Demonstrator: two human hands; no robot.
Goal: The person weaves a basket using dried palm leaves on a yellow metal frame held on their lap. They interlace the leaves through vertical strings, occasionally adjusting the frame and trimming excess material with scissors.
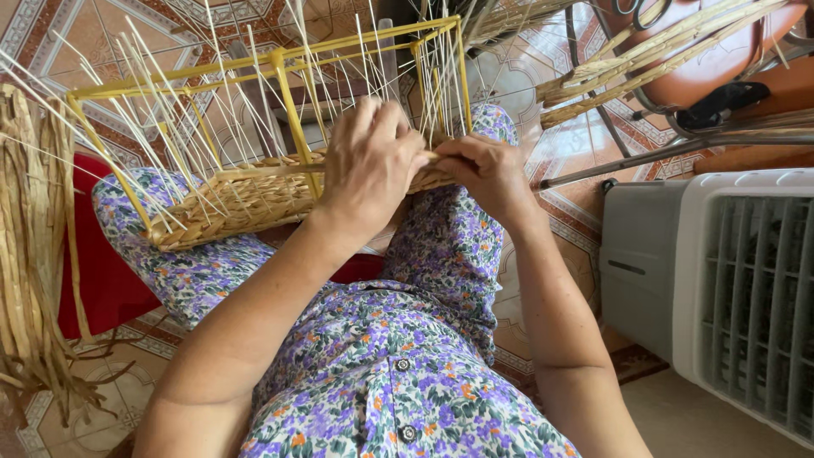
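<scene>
A person in a purple floral dress is sitting and looking down at a half-woven basket (246, 199) resting across the lap, tilted so its open side is facing away. The basket is sitting around a yellow wire frame (280, 68) shaped like a box, and many thin pale stakes (153, 102) are fanning up and outward from the woven band toward twelve o'clock. The left hand (373, 161) is lying over the near rim of the weave, fingers curled down and closed on the frame and the woven edge, steadying it. The right hand (487, 174), touching the left at three o'clock of it, is pinching narrowly on a flat straw strand (437, 159) at the basket's corner; the exact fingertip grip is hidden. To do this step well, it seems best to be keeping the left hand pressing the rows tight against the frame while the right is drawing the strand snug behind and before alternate stakes, without bending the stakes out of line. A bundle of loose dried straw (34, 246) is hanging at nine o'clock, beside a red stool (102, 271). More straw lengths (644, 59) are lying at one o'clock, and a grey and white fan unit (721, 280) is standing at four o'clock on the patterned tile floor (568, 170).
</scene>
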